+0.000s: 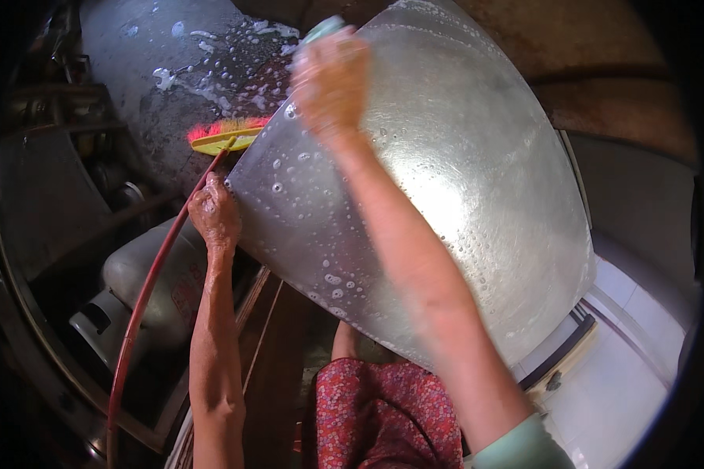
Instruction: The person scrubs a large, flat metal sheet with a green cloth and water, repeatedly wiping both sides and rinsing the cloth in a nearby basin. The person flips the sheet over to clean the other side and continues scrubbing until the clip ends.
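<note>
A broad, wet sheet-metal panel (477, 258) stands tilted before me, dotted with suds and throwing back a bright glare. At its left corner my left hand (215, 209) is closed on the edge. My right hand (332, 86) is smeared by motion near the panel's far left edge. It is closed on a pale green scrubbing pad (323, 30), of which only a blurred part shows beyond the fingers; whether it is a sponge or a cloth I cannot tell. My right forearm crosses over the panel and hides part of it.
A broom (223, 145) with pink and yellow bristles lies beyond my left hand, its red handle (145, 293) running past that hand. Foamy water covers the grey floor (145, 47). A grey gas cylinder (152, 270) is at left, white tiles (618, 383) at lower right.
</note>
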The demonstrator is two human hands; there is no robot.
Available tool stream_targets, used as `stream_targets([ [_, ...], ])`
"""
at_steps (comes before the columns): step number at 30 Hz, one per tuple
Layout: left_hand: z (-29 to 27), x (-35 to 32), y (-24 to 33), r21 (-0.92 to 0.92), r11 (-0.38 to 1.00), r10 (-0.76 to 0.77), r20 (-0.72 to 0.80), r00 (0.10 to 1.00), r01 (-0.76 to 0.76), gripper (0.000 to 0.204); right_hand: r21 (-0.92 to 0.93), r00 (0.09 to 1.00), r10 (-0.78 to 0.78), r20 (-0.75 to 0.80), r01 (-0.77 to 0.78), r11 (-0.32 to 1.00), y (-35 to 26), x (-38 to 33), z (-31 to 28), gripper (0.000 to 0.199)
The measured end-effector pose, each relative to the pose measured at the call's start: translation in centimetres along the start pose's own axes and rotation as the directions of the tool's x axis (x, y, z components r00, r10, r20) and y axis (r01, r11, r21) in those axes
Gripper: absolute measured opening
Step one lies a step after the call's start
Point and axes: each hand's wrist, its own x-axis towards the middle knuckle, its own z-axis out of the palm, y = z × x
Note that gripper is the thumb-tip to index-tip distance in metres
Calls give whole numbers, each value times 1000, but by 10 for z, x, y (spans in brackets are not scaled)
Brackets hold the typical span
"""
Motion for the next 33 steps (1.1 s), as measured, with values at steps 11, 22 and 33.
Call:
stream_targets([
  [11, 2, -1, -13, 545, 774, 327, 94, 940, -323, 24, 211, 996, -26, 82, 8, 977, -43, -70, -50, 29],
  [22, 41, -97, 62, 490, 641, 506, 309, 805, -591, 64, -95, 952, 276, 131, -265, 960, 150, -157, -230, 38],
  [33, 76, -110, 147, 93, 543, 802, 236, 548, -835, 50, -241, 822, 502, 267, -448, 861, 151, -256, -331, 40],
])
